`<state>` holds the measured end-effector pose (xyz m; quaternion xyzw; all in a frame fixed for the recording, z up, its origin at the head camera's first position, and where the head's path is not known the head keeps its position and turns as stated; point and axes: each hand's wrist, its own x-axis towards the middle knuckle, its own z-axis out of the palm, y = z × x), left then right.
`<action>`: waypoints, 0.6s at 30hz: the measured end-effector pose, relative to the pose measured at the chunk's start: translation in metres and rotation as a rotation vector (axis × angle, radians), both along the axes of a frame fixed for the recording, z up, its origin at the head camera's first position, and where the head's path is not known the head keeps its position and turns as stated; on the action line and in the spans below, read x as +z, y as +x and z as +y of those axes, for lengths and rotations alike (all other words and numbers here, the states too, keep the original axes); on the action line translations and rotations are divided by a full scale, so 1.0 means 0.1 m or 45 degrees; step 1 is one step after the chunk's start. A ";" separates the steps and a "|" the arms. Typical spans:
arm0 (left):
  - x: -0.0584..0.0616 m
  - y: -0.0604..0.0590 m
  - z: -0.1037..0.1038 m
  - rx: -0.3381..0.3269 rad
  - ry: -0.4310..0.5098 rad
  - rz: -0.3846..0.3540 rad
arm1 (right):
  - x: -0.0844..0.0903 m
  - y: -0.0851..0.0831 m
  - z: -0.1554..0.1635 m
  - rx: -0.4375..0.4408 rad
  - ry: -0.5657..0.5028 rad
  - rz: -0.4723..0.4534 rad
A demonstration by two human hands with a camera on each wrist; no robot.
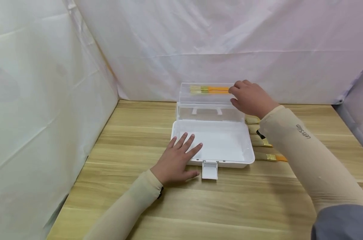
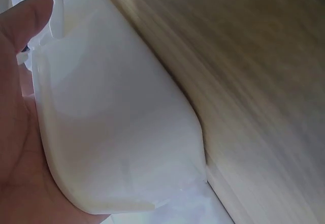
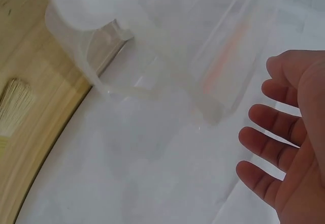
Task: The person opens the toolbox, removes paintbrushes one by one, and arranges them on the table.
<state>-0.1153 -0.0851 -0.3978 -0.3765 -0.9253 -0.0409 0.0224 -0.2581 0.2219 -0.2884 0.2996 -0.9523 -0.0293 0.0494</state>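
A white plastic box (image 1: 223,141) with its clear lid (image 1: 187,111) raised stands on the table. My left hand (image 1: 175,161) rests over its front left corner with fingers spread, and in the left wrist view the palm lies along the rim of the box wall (image 2: 117,112). Orange-handled paintbrushes (image 1: 210,90) with pale bristles lie across the top part of the lid. My right hand (image 1: 252,98) is at the lid's upper right, overlapping the handle ends in the head view. In the right wrist view its loosely bent fingers (image 3: 271,150) hold nothing, beside the blurred lid.
Several more paintbrushes (image 1: 270,157) lie on the wooden table (image 1: 139,133) right of the box, partly behind my right forearm. A white latch (image 1: 210,170) hangs at the box front. White sheeting (image 1: 157,50) rises behind the lid and along the left side.
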 end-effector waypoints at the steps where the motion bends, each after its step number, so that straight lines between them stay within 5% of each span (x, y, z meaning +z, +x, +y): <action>1: 0.00 0.00 0.00 0.001 -0.008 0.002 | 0.00 -0.02 -0.04 -0.002 0.019 -0.010; 18: 0.01 0.02 -0.03 0.000 0.002 0.011 | -0.02 -0.25 -0.46 -0.054 0.080 -0.089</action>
